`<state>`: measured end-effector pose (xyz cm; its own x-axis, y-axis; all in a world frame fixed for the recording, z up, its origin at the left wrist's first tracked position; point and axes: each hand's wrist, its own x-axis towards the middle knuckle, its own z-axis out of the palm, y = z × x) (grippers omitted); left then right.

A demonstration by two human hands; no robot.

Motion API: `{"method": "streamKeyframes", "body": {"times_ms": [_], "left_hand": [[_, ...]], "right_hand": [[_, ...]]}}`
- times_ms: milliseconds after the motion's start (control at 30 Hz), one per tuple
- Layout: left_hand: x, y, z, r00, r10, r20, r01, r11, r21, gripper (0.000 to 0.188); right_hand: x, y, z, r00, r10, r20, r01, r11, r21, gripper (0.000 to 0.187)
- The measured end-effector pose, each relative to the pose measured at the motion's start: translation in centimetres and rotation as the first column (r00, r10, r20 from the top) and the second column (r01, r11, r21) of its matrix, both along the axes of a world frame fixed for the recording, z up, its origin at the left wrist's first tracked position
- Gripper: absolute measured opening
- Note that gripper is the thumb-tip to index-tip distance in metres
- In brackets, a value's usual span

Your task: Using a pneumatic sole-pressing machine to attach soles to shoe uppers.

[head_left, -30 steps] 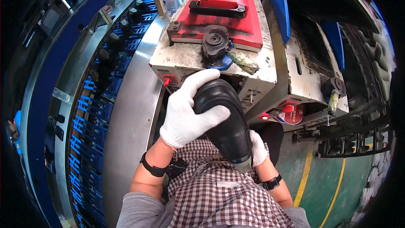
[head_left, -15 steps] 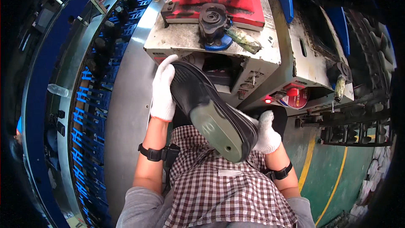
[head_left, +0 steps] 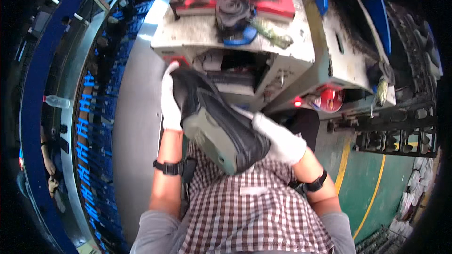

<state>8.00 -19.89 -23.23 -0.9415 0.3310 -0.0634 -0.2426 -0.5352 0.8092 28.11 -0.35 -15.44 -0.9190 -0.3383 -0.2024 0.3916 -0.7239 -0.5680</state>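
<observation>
A black shoe (head_left: 207, 99) with a grey-green sole section at the heel (head_left: 207, 134) is held slantwise above my lap, sole partly toward me. My left hand (head_left: 171, 101), in a white glove, is closed round its toe end. At the heel end, my white-gloved right hand (head_left: 282, 143) lies along the shoe's far right side, its fingers partly hidden and blurred. A thin pale strip (head_left: 241, 111) shows by its fingertips; I cannot make out whether it is a finger or a separate thing.
A white machine with a red top (head_left: 263, 0) and an open front stands just beyond the shoe. To its right is another machine with a lit red button (head_left: 297, 102). A metal surface (head_left: 136, 99) and a row of blue racks (head_left: 84, 136) run along the left.
The shoe has tilted, showing more of its side, and moved slightly left and toward me. My right hand has turned inward, its fingers now reaching along the shoe's upper edge.
</observation>
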Motion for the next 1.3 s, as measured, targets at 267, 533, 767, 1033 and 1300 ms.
{"method": "streamKeyframes", "body": {"times_ms": [267,533,767,1033,1300], "left_hand": [[0.2,0.2,1.6,0.998,0.052,0.038,-0.046,0.988,-0.144,0.047],[-0.9,-1.4,-2.6,0.993,-0.02,0.12,0.049,0.969,-0.243,0.041],[-1.1,-2.0,-4.9,0.998,0.015,0.056,0.008,0.925,-0.38,0.041],[-0.5,-2.7,-3.6,0.992,-0.011,-0.123,-0.057,0.842,-0.537,0.042],[-0.2,-2.9,-2.0,0.971,-0.001,-0.241,-0.154,0.765,-0.625,0.041]], "right_hand": [[-0.3,0.8,-1.3,0.995,-0.003,0.104,0.0,1.0,0.024,0.071],[-2.3,1.2,-2.0,0.93,0.119,0.349,0.129,0.782,-0.61,0.068],[-1.5,0.4,-3.4,0.986,-0.123,-0.113,0.085,0.952,-0.295,0.051],[-1.5,0.6,-3.7,0.936,0.062,0.347,0.158,0.806,-0.571,0.064],[0.1,0.4,-4.4,0.965,-0.017,-0.261,0.186,0.747,0.638,0.076]]}}
